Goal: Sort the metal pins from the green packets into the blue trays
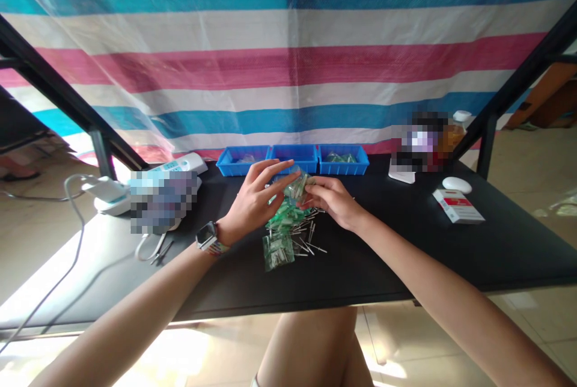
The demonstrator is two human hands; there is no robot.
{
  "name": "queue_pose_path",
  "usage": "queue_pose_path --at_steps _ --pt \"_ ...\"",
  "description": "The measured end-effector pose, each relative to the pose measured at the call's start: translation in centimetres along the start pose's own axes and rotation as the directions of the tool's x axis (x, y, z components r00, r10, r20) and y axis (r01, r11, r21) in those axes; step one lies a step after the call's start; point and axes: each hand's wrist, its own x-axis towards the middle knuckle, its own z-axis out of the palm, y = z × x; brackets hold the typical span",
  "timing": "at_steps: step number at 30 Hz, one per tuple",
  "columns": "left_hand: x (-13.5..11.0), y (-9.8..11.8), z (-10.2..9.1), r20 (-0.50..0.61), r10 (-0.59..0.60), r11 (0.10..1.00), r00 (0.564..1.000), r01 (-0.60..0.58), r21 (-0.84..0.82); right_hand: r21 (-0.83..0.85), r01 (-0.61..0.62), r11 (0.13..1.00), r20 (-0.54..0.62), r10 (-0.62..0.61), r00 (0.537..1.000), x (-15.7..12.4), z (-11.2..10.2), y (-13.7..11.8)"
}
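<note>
Both my hands meet over the middle of a black table (451,255), holding one small clear bag (298,186) with green print and metal pieces inside. My left hand (253,199), a watch on its wrist, pinches the bag's left side while its other fingers stretch out. My right hand (332,199) grips the bag's right end with curled fingers. Under my hands lies a pile of filled green bags (280,232), and loose metal rivets (307,241) are scattered next to it.
Three blue trays (293,160) stand in a row at the table's far edge. A white device with a cable (180,166) and small scissors (157,250) lie at the left. A white mouse (456,184), a red and white box (458,205) and a bottle (455,128) are at the right.
</note>
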Motion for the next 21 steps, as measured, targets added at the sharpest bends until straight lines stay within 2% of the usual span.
queue_pose_path --at_steps 3,5,7,8,10,12,13,15,17,19,21 --pt "0.1 -0.2 -0.3 0.020 0.009 0.999 1.000 -0.008 -0.040 -0.005 -0.040 0.999 0.054 0.040 0.998 -0.2 0.0 0.0" --pt "0.1 -0.2 -0.3 0.011 -0.018 0.995 1.000 0.019 -0.094 -0.074 -0.006 0.997 0.036 0.008 0.999 -0.3 -0.2 0.0" --pt "0.2 -0.2 -0.1 -0.017 -0.077 0.984 0.997 0.074 -0.160 -0.214 0.094 0.972 -0.046 -0.106 0.993 -0.5 -0.4 0.0" --pt "0.3 -0.1 0.0 -0.026 -0.116 0.975 0.993 0.108 -0.196 -0.309 0.164 0.937 -0.087 -0.200 0.976 -0.6 -0.5 0.0" --pt "0.3 -0.1 0.3 -0.028 -0.203 0.947 0.979 0.189 -0.261 -0.513 0.327 0.794 -0.090 -0.429 0.899 -0.9 -0.6 -0.1" --pt "0.3 0.0 0.4 0.019 -0.300 0.901 0.954 0.290 -0.322 -0.677 0.475 0.562 0.050 -0.609 0.792 -1.2 -0.7 -0.4" --pt "0.2 0.0 0.5 0.057 -0.347 0.867 0.936 0.343 -0.361 -0.731 0.530 0.431 0.155 -0.651 0.743 -1.3 -0.7 -0.5" --pt "0.2 0.0 0.5 0.150 -0.425 0.775 0.892 0.445 -0.449 -0.780 0.598 0.183 0.363 -0.646 0.671 -1.5 -0.6 -0.7" --pt "0.2 0.0 0.5 0.242 -0.466 0.671 0.851 0.518 -0.530 -0.779 0.627 0.010 0.499 -0.595 0.630 -1.6 -0.5 -0.8" --pt "0.3 0.1 0.6 0.317 -0.469 0.590 0.824 0.560 -0.582 -0.768 0.636 -0.076 0.558 -0.566 0.606 -1.5 -0.4 -0.8" --pt "0.4 0.1 0.6 0.367 -0.451 0.540 0.814 0.576 -0.614 -0.755 0.650 -0.087 0.585 -0.538 0.607 -1.4 -0.4 -1.0"
